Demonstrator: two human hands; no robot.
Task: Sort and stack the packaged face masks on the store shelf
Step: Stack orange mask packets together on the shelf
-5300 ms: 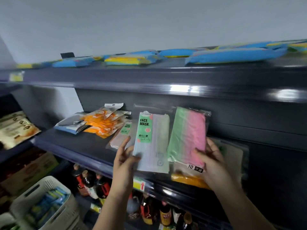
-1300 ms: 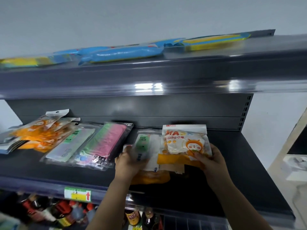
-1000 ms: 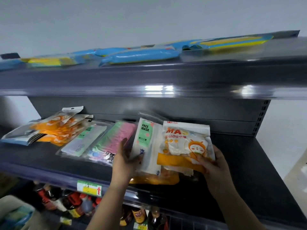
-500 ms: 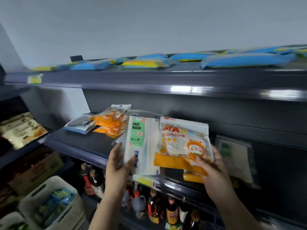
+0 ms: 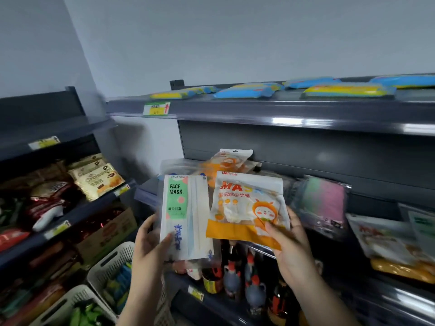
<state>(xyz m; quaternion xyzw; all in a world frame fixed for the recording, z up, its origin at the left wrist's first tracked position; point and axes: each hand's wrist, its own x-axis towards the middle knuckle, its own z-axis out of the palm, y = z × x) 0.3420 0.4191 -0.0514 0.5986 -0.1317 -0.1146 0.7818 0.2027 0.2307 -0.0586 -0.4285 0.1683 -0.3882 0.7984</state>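
My left hand (image 5: 150, 245) grips a white pack with a green "FACE MASK" label (image 5: 186, 215) by its lower left edge. My right hand (image 5: 292, 245) holds an orange-and-white cartoon mask pack (image 5: 247, 210) by its lower right corner. Both packs are upright in front of the dark middle shelf (image 5: 376, 203). Behind them a pile of orange mask packs (image 5: 230, 161) lies on the shelf. A green-and-pink mask pack (image 5: 324, 203) lies to the right, and more mask packs (image 5: 388, 241) sit at the far right.
Blue-and-yellow packs (image 5: 254, 91) line the top shelf. Bottles (image 5: 249, 274) stand on the shelf below my hands. A left shelf unit holds snack bags (image 5: 98, 177), with white baskets (image 5: 110, 269) on the floor beneath it.
The view has swung left along the shelf. Both hands carried their packs leftwards and now hold them in front of the orange pile. The green-and-pink pack now lies to the right.
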